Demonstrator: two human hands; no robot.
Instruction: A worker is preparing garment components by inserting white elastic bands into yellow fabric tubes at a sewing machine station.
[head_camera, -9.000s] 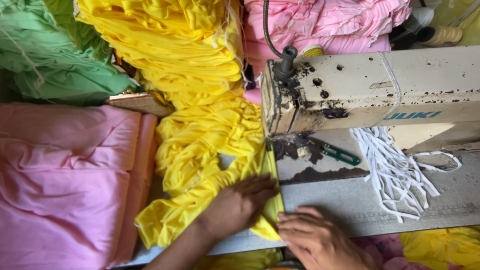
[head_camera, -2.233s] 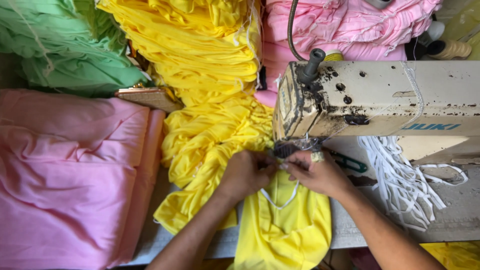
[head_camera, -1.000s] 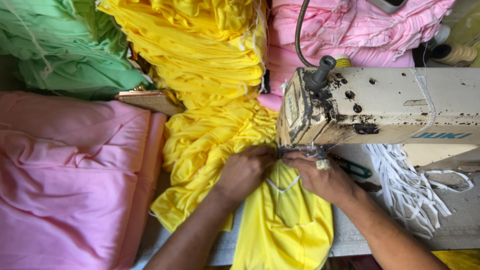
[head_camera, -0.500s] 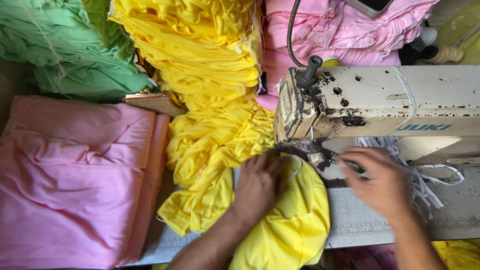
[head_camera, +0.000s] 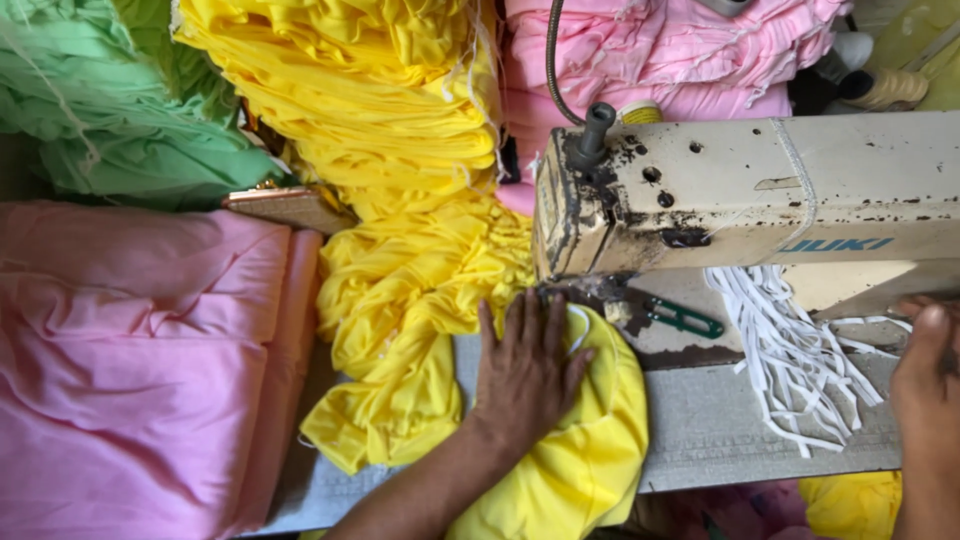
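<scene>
Left hand flat on a yellow garment at the sewing machine, right hand off at 3 o'clock.

The left hand (head_camera: 525, 370) lies palm down, all 5 fingers spread wide and pointing to 12 o'clock, gripping nothing, pressing the yellow garment (head_camera: 585, 440) onto the grey machine table (head_camera: 720, 430) just below the needle end of the cream sewing machine (head_camera: 760, 190); its forearm runs down toward 7 o'clock. The right hand (head_camera: 925, 385) sits at the frame's 3 o'clock edge, touching the pile of white elastic strips (head_camera: 790, 350); it is partly cut off, so whether it grips any cannot be told. Green thread snips (head_camera: 685, 320) lie between both hands. A yellow fabric heap (head_camera: 390, 150) spreads toward 11 o'clock, pink folded cloth (head_camera: 130, 350) at 9 o'clock.
</scene>
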